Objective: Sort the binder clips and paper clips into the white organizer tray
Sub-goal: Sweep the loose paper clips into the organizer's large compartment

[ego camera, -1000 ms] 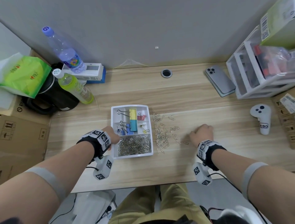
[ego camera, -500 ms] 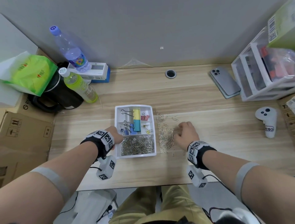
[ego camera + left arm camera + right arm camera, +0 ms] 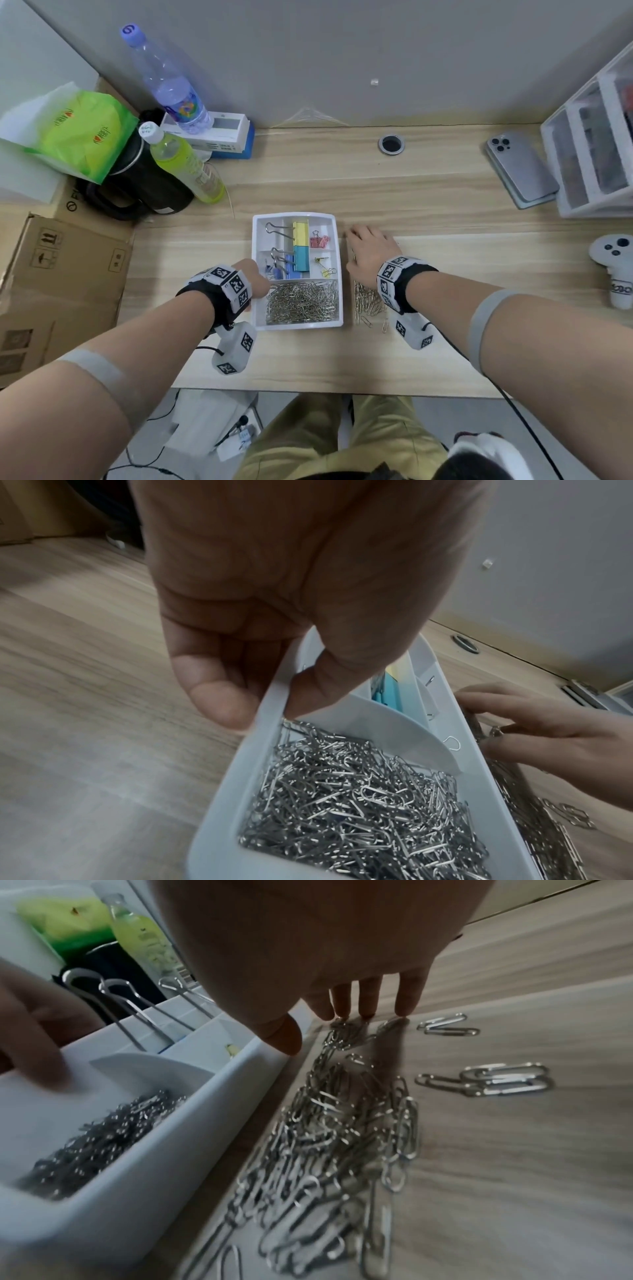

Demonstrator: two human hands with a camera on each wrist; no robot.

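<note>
The white organizer tray (image 3: 298, 326) sits mid-table. Its near compartment holds a heap of silver paper clips (image 3: 301, 305); the far ones hold yellow (image 3: 300, 233), teal (image 3: 301, 258), blue (image 3: 287, 269) and pink (image 3: 318, 241) binder clips. My left hand (image 3: 255, 274) pinches the tray's left wall (image 3: 240, 764), thumb inside, finger outside. My right hand (image 3: 368, 253) lies flat beside the tray's right wall, its straight fingertips (image 3: 404, 1007) touching the table over loose paper clips (image 3: 342, 1137). These loose clips (image 3: 368, 303) are heaped along the tray, partly hidden under the wrist.
A phone (image 3: 522, 168), a white drawer unit (image 3: 596, 154) and a white controller (image 3: 616, 270) are on the right. Two bottles (image 3: 185, 164), a black kettle (image 3: 144, 185) and a green bag (image 3: 75, 133) crowd the back left. A cardboard box (image 3: 61, 274) stands left.
My right hand swept left across the table, pushing the scattered paper clips into a heap against the tray's right side. My left hand stayed on the tray's left wall.
</note>
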